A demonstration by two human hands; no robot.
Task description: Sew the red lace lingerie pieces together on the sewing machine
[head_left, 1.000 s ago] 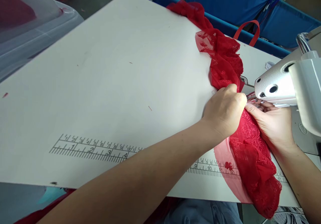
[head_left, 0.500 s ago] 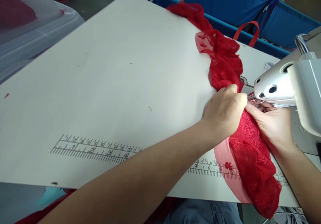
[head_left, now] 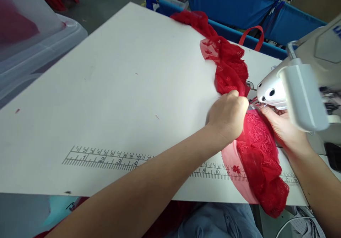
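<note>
Red lace fabric (head_left: pixel 259 138) runs across the white table from its far edge to past the near edge. My left hand (head_left: pixel 229 112) is closed in a fist on the fabric, beside the needle area of a white sewing machine (head_left: pixel 277 85). Just right of it, my right hand (head_left: pixel 283 124) pinches the fabric's edge by the machine's head, with its fingers partly hidden under the machine. A sheer part of the fabric lies flat over the printed ruler (head_left: pixel 215 172). The needle and presser foot are hard to make out.
A blue cloth bin (head_left: pixel 229 9) with a red strap (head_left: pixel 253 35) stands beyond the table (head_left: pixel 128 99). Translucent plastic tubs (head_left: pixel 45 42) sit at the left. A pale lamp-like part (head_left: pixel 303 96) juts out in front of the machine. Thread scraps lie on the tabletop.
The view has shifted, showing more of the machine at the right. My right hand has spread a little from the left, baring more lace between them. Both hands keep hold of the fabric.
</note>
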